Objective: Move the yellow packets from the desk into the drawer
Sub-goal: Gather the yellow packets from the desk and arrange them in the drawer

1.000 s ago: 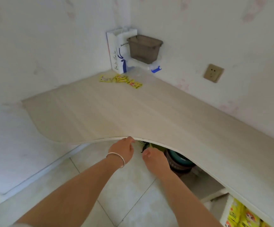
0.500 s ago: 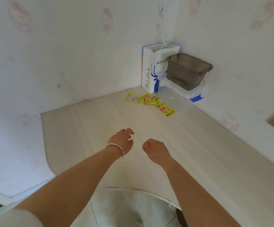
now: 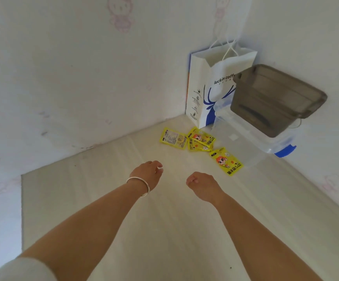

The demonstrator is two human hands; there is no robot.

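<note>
My left hand [image 3: 149, 173] and right hand [image 3: 202, 184] hover loosely curled, empty; the yellow packets [image 3: 200, 141] lie near the table [image 3: 103, 199] corner; they look light, flat, slippery; I'd pinch an edge.

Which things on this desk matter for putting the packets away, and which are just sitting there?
For the job: yellow packets, left hand, right hand, desk.
Lying about: paper bag, grey tub, clear box.
</note>
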